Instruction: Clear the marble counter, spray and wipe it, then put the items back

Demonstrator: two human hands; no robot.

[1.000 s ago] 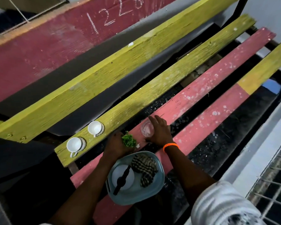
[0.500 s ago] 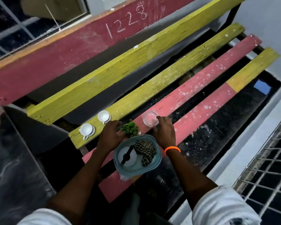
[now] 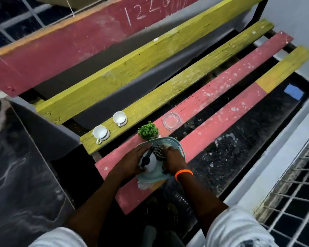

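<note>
A pale blue tray (image 3: pixel 175 142) rests on the red slats of a painted bench. In it stand a white spray bottle (image 3: pixel 151 164) with a black nozzle and a checked cloth (image 3: pixel 159 152). My left hand (image 3: pixel 130 162) wraps around the bottle. My right hand (image 3: pixel 173 160), with an orange band at the wrist, lies on the cloth. A small green plant (image 3: pixel 148 130) and a clear glass dish (image 3: pixel 171 120) sit on the red slat beyond the tray, apart from both hands. Two white cups (image 3: pixel 100 133) (image 3: pixel 119 118) stand on the yellow slat.
The bench (image 3: pixel 212 72) has yellow and red slats with gaps showing dark speckled floor below. A dark marble surface (image 3: pixel 16 166) lies at the left. A white ledge and metal grille (image 3: pixel 292 202) run along the right.
Both hands have left the plant and the glass dish on the red slat and come back to the tray. The left is now on the spray bottle, the right on the cloth.
</note>
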